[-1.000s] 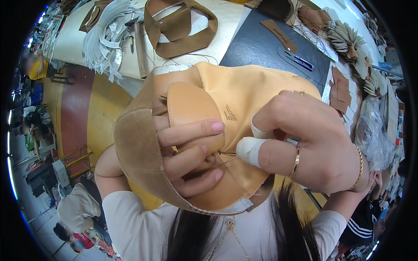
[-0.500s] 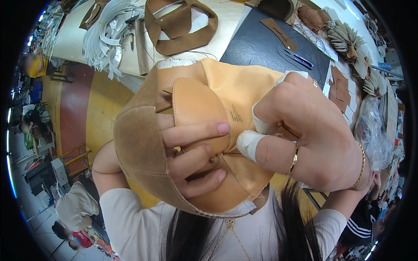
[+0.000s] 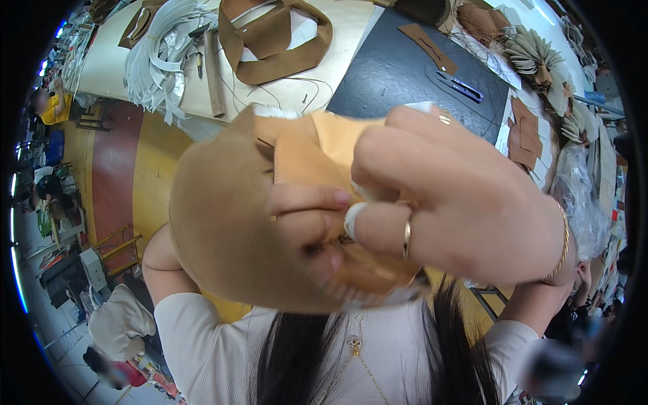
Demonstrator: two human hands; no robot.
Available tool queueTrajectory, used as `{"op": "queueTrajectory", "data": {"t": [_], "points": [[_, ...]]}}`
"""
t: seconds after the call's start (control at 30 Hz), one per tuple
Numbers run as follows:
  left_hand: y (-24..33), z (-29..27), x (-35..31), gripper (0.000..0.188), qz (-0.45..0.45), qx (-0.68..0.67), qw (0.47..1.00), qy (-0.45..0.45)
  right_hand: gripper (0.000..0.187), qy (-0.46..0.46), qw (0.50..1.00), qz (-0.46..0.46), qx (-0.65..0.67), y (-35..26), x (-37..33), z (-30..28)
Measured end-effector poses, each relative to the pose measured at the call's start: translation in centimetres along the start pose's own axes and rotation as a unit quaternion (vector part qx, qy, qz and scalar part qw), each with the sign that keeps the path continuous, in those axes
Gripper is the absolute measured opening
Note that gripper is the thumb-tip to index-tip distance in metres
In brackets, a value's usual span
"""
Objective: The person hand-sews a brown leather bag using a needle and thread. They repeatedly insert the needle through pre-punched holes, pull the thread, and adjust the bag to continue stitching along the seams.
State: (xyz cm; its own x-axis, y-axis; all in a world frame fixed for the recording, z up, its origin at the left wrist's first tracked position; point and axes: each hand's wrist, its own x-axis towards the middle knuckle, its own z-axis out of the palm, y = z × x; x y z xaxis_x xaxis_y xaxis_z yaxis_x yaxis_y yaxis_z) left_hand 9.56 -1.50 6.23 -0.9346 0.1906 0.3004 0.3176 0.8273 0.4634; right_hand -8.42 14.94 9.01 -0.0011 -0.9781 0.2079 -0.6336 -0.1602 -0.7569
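We saw a pale table with yellow floor to its left, crossed by a red band. Near the table's left corner we noticed a dark stool; nearer us than the table, a yellow frame. Farther left of the table, we saw pale tiles and glowing light strips.

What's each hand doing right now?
Left hand: holding the brown leather piece.
Right hand: curled; whether its grip is shut on anything cannot be told.
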Motion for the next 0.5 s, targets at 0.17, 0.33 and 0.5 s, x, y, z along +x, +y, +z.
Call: {"op": "queueTrajectory", "data": {"t": [0.17, 0.33, 0.5], "points": [[-2.3, 1.0, 0.5, 0.027, -0.075, -0.261, 0.962, -0.023, 0.024, -0.071, 0.993, -0.055, 0.079, 5.3, 0.2, 0.4], [-1.9, 3.9, 0.6, 0.029, -0.16, -0.466, 0.866, 0.079, 0.029, -0.007, 0.964, -0.015, 0.266, 8.2, -1.7, 3.5], [-1.6, 4.1, 1.4, 0.031, -0.192, -0.528, 0.823, 0.078, 0.028, 0.046, 0.93, 0.084, 0.356, 8.7, -3.6, 5.4]]}}
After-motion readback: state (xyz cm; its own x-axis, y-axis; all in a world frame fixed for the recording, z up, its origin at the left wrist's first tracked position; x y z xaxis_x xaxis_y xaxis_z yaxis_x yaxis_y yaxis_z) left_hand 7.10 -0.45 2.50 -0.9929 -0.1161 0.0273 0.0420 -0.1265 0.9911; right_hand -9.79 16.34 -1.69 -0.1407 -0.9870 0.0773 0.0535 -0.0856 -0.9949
